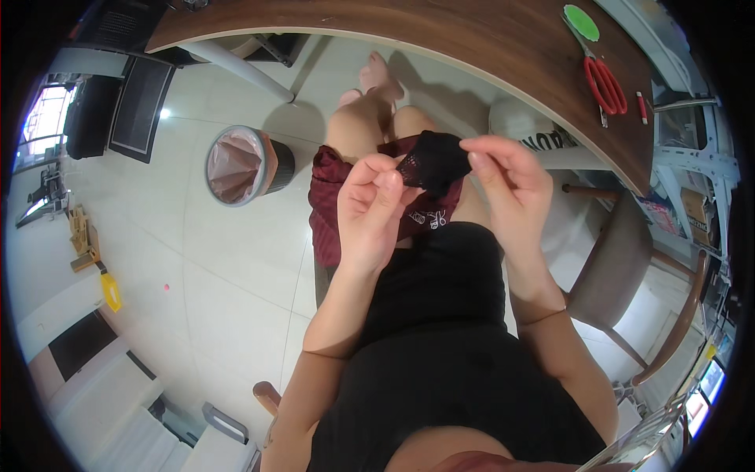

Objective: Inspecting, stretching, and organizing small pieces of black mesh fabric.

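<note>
A small piece of black fabric (pixel 439 162), partly openwork like lace or mesh, is held up between my hands above my lap. My left hand (pixel 377 200) pinches its left edge between thumb and fingers. At the upper right corner, my right hand (pixel 510 177) grips it with thumb and forefinger. Beneath the hands, dark red cloth (pixel 330 206) with a white printed or stitched design lies over my thighs.
A wooden table (pixel 472 41) stands in front, bearing red-handled scissors (pixel 604 85), a green oval piece (pixel 581 22) and a small red-and-white item (pixel 642 108). A lined waste bin (pixel 236 166) is on the floor at left. A wooden chair (pixel 616 265) stands at right.
</note>
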A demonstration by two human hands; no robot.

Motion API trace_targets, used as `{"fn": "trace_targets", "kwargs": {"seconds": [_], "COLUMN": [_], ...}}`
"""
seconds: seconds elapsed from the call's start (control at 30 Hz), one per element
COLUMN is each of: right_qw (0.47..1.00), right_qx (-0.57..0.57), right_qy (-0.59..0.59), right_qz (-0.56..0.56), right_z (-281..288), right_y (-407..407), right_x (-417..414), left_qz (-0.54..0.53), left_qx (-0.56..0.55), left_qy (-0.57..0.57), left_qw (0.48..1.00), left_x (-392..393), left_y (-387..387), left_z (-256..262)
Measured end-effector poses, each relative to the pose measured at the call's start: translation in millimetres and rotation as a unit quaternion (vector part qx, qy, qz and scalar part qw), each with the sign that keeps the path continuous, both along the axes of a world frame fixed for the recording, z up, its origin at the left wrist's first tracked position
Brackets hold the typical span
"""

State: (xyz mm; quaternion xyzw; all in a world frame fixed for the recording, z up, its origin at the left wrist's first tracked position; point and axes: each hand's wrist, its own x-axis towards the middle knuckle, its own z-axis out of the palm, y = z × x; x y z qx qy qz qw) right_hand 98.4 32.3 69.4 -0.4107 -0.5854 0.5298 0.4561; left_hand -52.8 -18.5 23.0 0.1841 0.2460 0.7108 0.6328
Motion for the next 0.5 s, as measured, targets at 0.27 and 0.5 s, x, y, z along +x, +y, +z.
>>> {"fn": "trace_targets", "kwargs": {"seconds": [0.27, 0.5], "right_qw": [0.991, 0.988], "right_qx": [0.113, -0.024], "right_qy": [-0.068, 0.144], "right_qz": [0.019, -0.043], "right_z": [-12, -35], "right_y": [10, 22], "right_x": [-8, 0], "left_qz": [0.044, 0.088], "left_qx": [-0.025, -0.068], "left_qy": [0.165, 0.142], "left_qw": [0.985, 0.984], "left_x": [12, 7], "left_y": [15, 22], "left_z": [13, -3]}}
